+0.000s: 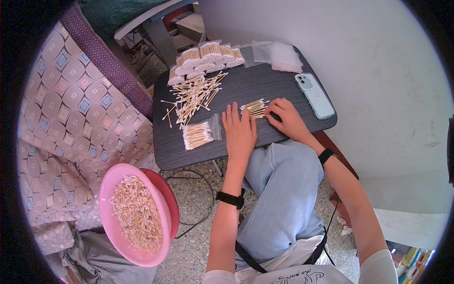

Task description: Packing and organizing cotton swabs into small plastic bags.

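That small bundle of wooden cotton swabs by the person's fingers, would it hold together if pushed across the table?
Probably not: the small bundle of wooden cotton swabs lies loose and unbagged on the dark wood-grain table, so it would likely fan out. The thin round sticks may roll, like the scattered pile of swabs. They look very light.

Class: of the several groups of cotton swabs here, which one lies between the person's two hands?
The small loose bundle of cotton swabs between left hand and right hand.
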Action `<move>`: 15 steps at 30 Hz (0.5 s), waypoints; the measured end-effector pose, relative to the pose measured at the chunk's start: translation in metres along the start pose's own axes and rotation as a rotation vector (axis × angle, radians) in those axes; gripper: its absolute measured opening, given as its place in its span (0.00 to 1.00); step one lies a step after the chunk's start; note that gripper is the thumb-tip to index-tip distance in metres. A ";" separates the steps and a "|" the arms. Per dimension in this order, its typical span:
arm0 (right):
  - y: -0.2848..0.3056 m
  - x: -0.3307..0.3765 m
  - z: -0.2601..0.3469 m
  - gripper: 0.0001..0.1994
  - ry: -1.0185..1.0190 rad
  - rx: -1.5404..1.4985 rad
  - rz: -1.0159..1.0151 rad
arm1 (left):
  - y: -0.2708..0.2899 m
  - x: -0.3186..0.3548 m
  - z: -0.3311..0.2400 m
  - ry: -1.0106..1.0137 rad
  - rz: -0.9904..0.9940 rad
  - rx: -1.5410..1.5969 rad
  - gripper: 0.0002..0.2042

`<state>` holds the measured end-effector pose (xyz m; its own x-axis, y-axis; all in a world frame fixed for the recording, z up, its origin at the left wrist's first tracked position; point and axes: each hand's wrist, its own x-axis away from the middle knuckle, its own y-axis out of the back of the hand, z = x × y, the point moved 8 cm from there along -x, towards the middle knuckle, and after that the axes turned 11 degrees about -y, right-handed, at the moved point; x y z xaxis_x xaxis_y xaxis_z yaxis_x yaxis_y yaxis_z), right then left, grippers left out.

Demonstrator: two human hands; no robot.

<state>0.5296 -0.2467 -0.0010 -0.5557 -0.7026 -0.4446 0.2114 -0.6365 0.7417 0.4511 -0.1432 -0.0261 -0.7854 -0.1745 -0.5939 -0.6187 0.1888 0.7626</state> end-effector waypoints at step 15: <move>-0.001 -0.001 -0.002 0.15 -0.054 0.036 -0.047 | -0.002 0.001 0.003 0.033 0.020 -0.006 0.26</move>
<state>0.5321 -0.2461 -0.0022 -0.6071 -0.6534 -0.4521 0.1557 -0.6558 0.7388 0.4512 -0.1406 -0.0294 -0.7965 -0.2026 -0.5697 -0.6025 0.1868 0.7759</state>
